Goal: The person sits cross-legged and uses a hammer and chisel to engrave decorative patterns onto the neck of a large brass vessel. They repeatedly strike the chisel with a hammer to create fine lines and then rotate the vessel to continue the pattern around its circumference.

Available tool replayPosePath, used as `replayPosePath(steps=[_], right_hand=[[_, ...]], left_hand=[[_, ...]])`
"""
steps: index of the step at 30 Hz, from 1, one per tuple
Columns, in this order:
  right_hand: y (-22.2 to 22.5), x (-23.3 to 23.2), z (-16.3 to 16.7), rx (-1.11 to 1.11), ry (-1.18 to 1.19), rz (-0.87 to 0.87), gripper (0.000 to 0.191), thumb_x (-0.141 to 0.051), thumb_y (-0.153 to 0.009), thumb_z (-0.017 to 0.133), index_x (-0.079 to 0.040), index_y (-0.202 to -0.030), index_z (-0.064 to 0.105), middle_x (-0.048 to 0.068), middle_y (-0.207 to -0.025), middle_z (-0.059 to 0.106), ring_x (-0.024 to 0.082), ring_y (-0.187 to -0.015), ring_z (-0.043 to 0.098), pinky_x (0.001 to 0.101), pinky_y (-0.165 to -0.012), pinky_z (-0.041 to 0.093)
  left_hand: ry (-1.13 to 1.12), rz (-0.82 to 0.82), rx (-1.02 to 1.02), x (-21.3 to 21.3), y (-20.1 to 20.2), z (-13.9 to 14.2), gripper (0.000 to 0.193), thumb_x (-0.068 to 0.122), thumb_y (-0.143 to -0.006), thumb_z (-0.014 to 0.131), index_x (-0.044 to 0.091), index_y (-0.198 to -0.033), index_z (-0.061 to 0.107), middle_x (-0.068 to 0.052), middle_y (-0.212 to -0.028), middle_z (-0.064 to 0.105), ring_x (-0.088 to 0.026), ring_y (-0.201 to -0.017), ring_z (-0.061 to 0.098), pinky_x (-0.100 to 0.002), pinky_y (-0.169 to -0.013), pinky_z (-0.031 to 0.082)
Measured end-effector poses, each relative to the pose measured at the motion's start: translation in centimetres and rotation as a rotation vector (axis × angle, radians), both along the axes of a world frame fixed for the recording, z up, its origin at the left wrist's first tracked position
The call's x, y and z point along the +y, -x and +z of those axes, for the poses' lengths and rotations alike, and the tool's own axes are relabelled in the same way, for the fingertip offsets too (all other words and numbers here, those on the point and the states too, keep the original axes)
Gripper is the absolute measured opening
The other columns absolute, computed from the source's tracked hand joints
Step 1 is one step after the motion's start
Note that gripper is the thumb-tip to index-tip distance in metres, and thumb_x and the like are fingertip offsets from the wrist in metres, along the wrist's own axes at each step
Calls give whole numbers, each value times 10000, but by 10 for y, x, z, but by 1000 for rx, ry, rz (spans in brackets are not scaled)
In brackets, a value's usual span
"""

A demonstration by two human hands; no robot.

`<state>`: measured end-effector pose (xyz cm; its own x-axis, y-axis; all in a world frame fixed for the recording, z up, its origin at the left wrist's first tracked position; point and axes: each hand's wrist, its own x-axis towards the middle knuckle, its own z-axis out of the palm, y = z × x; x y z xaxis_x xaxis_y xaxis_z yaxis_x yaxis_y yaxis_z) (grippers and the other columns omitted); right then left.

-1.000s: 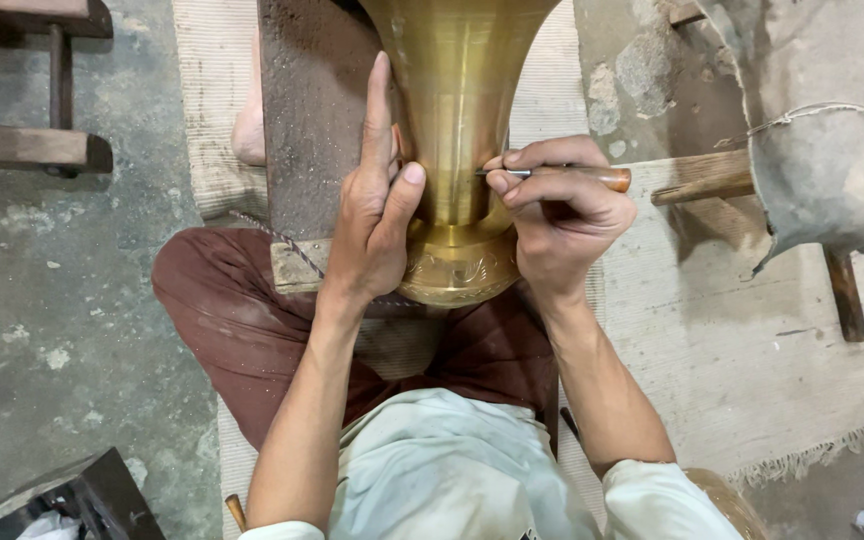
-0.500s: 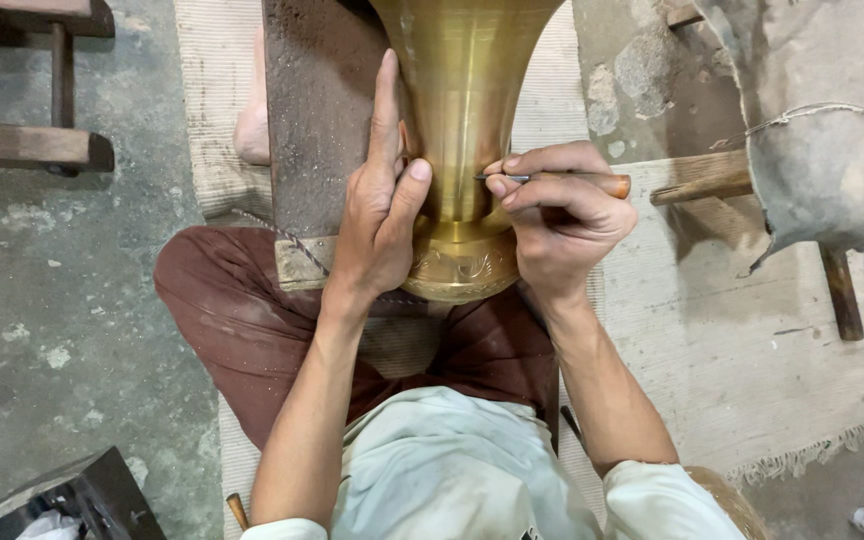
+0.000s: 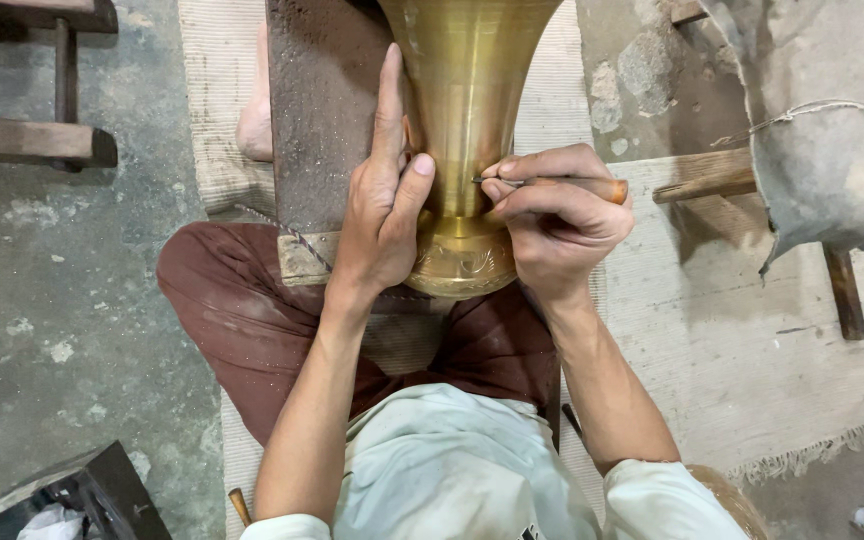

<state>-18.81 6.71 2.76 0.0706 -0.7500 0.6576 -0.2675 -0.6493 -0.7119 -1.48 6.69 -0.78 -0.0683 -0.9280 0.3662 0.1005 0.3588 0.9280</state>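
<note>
My left hand lies flat and open against the brass vase, which rests along the wooden block's right edge. My right hand pinches a wooden-handled engraving tool tight, its metal tip touching the vase's narrow neck.

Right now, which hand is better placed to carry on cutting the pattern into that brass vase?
Probably the right hand: it grips the wooden-handled engraving tool with the tip against the neck of the brass vase. The left hand lies flat along the vase's side, steadying it, and holds no tool.
</note>
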Motion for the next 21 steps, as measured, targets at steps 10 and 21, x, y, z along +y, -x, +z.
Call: replayPosePath(steps=[10, 21], right_hand=[[3, -3, 8, 137, 65, 55, 232, 184, -782, 828, -30, -780, 739, 117, -933, 724, 202, -845, 744, 269, -726, 642], [50, -76, 69, -173, 70, 89, 63, -103, -928, 752, -44, -931, 733, 78, -811, 656, 152, -670, 673, 277, -610, 646]], left_hand=[[-55, 14, -29, -3, 0, -2, 660, 200, -1114, 425, 214, -1645, 34, -194, -1608, 515, -307, -1328, 637, -391, -1135, 516], [-36, -13, -7, -3, -2, -10, 665, 311, -1153, 444, 209, -1667, 34, -219, -1604, 507, -340, -1478, 554, -456, -1317, 431]])
